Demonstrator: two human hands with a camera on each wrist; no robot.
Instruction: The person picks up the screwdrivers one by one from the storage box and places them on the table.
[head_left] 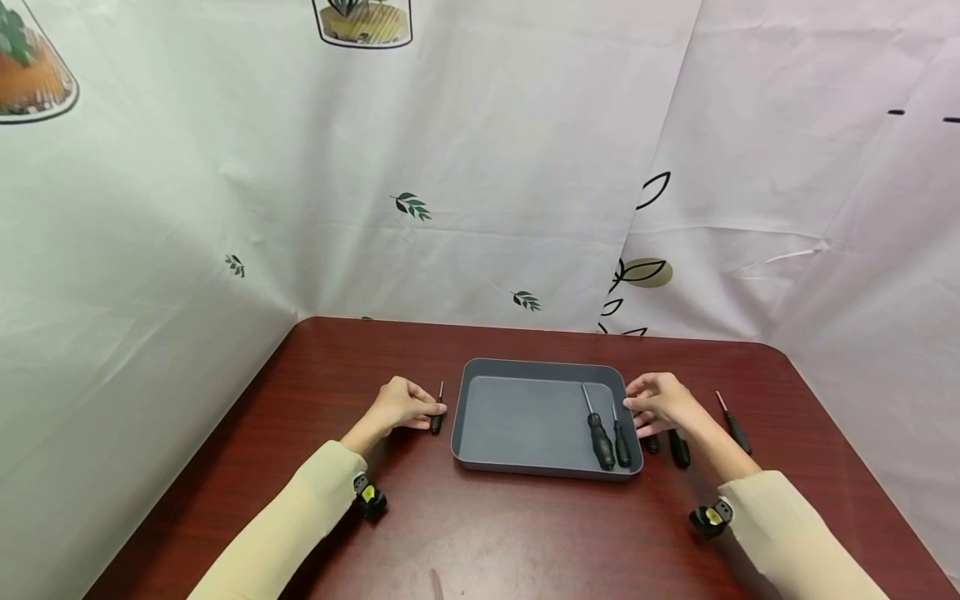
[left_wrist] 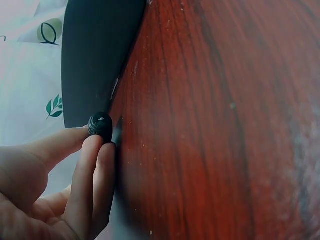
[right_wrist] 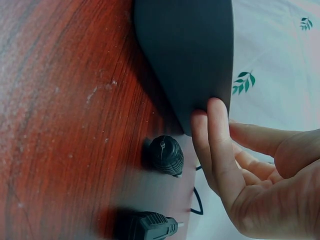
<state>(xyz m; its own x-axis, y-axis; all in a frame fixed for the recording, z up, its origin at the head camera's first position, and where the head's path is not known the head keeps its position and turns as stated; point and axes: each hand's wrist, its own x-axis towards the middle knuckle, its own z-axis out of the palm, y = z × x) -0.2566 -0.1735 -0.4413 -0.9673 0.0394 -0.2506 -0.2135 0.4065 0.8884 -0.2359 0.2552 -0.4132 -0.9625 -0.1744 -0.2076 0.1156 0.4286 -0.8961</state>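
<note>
My left hand (head_left: 401,406) pinches a small black-handled screwdriver (head_left: 437,423), its thin shaft pointing away, just left of the grey tray (head_left: 510,468). In the left wrist view the round butt of the screwdriver handle (left_wrist: 101,126) shows between thumb and fingertips, close over the table. At the tray's right side, my right hand (head_left: 663,402) holds the wall near the rim. The right wrist view has two fingers (right_wrist: 218,130) against the outer wall, with the thumb up by the rim. Inside the tray lie a larger screwdriver (head_left: 600,440) and a slimmer screwdriver (head_left: 622,443), side by side.
Right of the tray, partly under my right hand, lie two black handles (head_left: 679,450). Another screwdriver (head_left: 737,432) with a reddish shaft lies farther right. All rest on a dark red wooden table (head_left: 495,533). White patterned cloth (head_left: 480,167) hangs behind and beside the table.
</note>
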